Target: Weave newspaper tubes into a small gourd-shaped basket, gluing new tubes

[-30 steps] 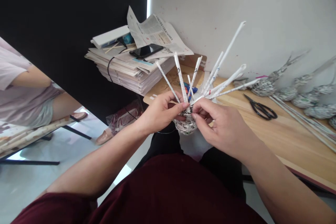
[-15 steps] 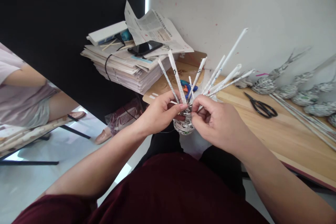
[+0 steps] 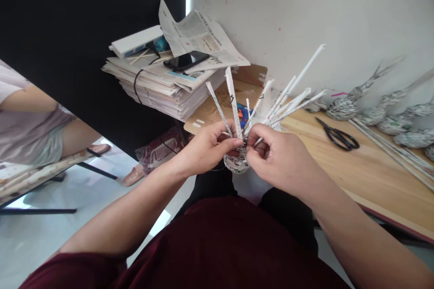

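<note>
A small round basket woven from rolled newspaper hangs between my hands above my lap. Several white rolled-paper tubes fan upward and outward from its narrow top. My left hand is closed on the basket's neck, thumb in front and fingers behind, next to the base of the tubes. Pinched together at the right side of the neck are the thumb and fingers of my right hand. They grip a paper tube low down, and its held part is mostly hidden by the fingers.
Black scissors lie on the wooden table, with several woven paper pieces along the wall and loose paper tubes. A newspaper stack carries a phone. Another person sits at the left.
The tubes have shifted and tilted slightly as the basket turns a little in my hands. My right fingers have moved slightly at the neck. The view has drifted a little.
</note>
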Motion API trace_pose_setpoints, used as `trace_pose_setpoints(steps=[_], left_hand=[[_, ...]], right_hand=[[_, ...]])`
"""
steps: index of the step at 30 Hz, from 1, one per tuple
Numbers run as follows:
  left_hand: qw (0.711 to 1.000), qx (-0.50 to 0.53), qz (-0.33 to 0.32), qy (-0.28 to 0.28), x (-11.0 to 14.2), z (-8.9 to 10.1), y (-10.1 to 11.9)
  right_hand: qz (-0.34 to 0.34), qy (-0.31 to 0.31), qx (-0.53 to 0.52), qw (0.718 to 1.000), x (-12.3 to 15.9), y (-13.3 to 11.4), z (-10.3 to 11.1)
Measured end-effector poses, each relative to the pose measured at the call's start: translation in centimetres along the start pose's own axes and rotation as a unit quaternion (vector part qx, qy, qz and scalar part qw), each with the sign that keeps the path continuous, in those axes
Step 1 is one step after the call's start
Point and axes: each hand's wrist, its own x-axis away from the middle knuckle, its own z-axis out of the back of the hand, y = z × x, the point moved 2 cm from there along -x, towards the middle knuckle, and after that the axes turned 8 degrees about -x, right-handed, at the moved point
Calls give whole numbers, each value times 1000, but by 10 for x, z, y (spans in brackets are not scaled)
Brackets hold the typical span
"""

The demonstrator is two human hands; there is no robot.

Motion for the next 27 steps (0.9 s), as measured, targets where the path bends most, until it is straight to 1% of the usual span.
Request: trace_pose_setpoints(steps=[11, 15, 18, 27], left_hand=[[1000, -17, 5, -4, 0, 1, -3], [999, -5, 35, 17, -2, 2, -5], [999, 9, 42, 26, -4, 4, -6], [999, 6, 29, 40, -4, 3, -4]], right_hand=[[-1, -8, -1, 1000, -1, 3, -5], [-11, -23, -37, 999, -1, 7, -5], [-23, -40, -68, 997, 0, 9, -5], [-33, 6, -55, 998, 0, 6, -10]])
